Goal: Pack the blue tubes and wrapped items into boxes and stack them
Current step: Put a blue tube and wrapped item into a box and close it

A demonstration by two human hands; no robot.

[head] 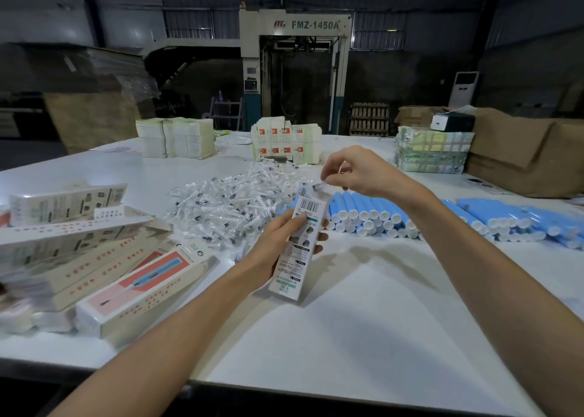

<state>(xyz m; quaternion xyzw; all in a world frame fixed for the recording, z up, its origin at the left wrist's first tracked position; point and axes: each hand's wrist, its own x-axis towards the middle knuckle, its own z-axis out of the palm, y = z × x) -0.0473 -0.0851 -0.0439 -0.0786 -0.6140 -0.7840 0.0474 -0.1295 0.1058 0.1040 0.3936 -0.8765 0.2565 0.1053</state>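
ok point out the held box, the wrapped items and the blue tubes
held box [291, 268]: head view, printed face
wrapped items [227, 208]: head view, pile's middle
blue tubes [357, 202]: head view, a tube's side

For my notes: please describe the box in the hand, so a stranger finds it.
On the white table, look between the pile of wrapped items and the blue tubes. The box is the only one held up, in the left hand, barcode side showing.

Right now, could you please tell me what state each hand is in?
Left hand: closed, holding the box.
Right hand: closed, pinching a wrapped item at the box's open top.
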